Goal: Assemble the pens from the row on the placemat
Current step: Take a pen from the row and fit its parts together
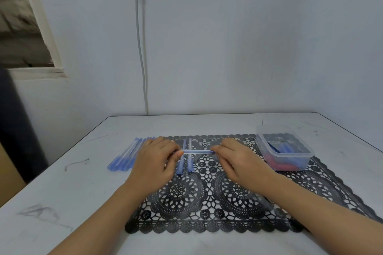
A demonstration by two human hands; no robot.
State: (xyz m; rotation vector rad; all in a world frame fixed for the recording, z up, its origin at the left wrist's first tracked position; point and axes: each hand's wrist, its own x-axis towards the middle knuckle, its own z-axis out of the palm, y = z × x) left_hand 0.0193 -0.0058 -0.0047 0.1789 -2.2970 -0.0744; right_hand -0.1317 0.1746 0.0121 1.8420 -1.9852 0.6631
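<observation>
Pen [198, 151] hangs crosswise just above the placemat [207, 205]; fingers of the left hand [154, 164] and right hand [238, 163] pinch its ends. Beneath lie two pens [180, 164]; more pens [124, 158] left, plastic box [285, 151] right.

Left hand [154, 159] and right hand [234, 159] pinch one pen [198, 151] crosswise above the placemat [207, 203].
</observation>
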